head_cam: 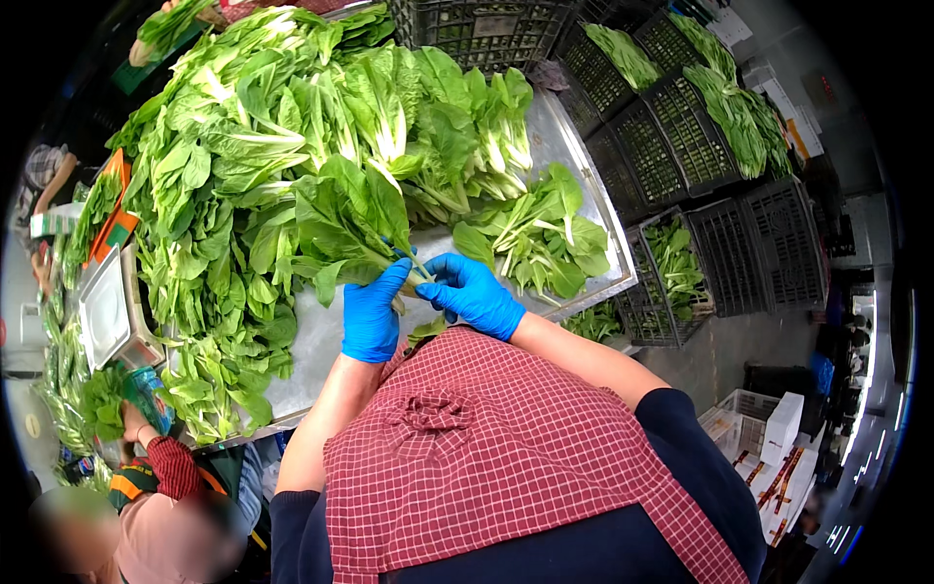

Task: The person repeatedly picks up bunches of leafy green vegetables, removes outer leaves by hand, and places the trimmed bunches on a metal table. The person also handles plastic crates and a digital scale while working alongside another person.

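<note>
Both my hands wear blue gloves and meet in front of the apron. My left hand [376, 310] is closed around the stem end of a leafy green head [350, 219], whose leaves point away to the upper left. The thumb and fingers of my right hand [474, 292] pinch a thin leaf stalk [422, 269] at the base of that head. Beyond my hands a large heap of leafy greens [241, 160] covers much of the metal table [317, 358]. To the right of my right hand lies a smaller pile of loose leaves [551, 233].
Black plastic crates [675, 139], several holding greens, are stacked beyond the table's raised right edge. Another black crate [481, 29] stands at the far side. A weighing scale [109, 310] is at the left. Co-workers [157, 504] are at the left, one handling greens.
</note>
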The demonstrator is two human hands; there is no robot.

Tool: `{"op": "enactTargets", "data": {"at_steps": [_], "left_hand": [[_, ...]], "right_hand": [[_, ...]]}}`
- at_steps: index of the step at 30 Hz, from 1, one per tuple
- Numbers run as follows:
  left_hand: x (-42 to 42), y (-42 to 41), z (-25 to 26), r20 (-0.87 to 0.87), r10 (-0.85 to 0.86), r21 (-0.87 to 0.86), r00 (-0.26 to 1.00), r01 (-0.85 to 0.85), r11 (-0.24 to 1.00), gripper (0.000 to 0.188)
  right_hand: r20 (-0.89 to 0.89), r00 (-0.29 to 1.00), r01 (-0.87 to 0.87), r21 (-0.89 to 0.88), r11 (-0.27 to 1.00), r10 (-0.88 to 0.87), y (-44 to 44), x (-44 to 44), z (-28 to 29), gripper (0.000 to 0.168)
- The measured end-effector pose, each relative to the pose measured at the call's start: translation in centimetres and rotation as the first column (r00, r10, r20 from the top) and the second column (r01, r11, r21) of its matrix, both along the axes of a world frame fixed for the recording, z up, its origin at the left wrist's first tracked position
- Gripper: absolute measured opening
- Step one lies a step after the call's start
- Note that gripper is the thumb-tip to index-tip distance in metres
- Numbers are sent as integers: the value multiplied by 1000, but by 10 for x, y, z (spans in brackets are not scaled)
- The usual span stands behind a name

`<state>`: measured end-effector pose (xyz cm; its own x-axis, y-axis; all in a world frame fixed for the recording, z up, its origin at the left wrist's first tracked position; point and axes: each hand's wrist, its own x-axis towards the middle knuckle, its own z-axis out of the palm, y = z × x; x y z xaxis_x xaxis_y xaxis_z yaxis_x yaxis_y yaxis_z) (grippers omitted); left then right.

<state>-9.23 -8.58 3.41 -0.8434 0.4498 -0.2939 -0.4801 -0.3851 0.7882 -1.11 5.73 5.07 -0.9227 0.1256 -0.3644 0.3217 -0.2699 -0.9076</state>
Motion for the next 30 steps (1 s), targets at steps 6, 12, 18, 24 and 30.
{"op": "enactTargets", "data": {"at_steps": [6,12,18,24,30], "left_hand": [[6,11,5,-63,-44,60,997,48,997,34],[15,12,15,-72,-2,31,997,4,1000,29],[-3,-4,15,38,191,143,981,-195,970,28],[-15,-35,-10,103,321,166,941,-334,928,28],[-17,-44,-8,105,361,79,927,-370,926,30]], "right_hand": [[-17,975,223,87,971,-222,0,4,0,23],[-62,935,349,331,877,-349,2,5,-35,25],[45,868,404,514,757,-494,96,14,-68,34],[-206,941,296,884,363,-268,124,-6,-60,45],[-402,910,239,702,670,97,25,-122,-9,27]]}}
